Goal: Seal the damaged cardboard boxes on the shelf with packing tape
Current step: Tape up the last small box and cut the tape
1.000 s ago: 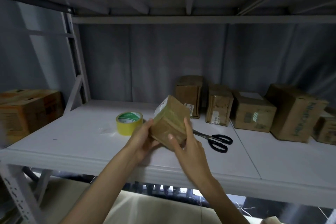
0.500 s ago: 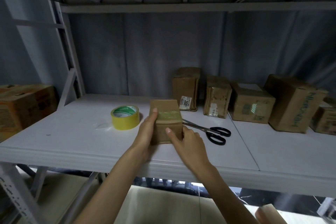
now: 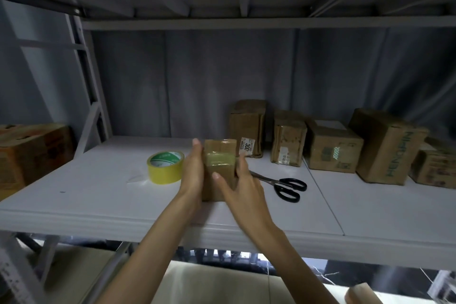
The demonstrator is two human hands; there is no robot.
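Head view, taped box point(image 3: 219, 155) between left hand point(image 3: 192, 173), right hand point(image 3: 243, 187)

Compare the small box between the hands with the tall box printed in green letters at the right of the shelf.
The small box is much smaller than the lettered box. The small box stands near the shelf's front edge, between the left hand and right hand; the lettered box sits farther back, untouched. The small box has a glossy tape band across it; the lettered box shows green print and leans. Both are brown cardboard.
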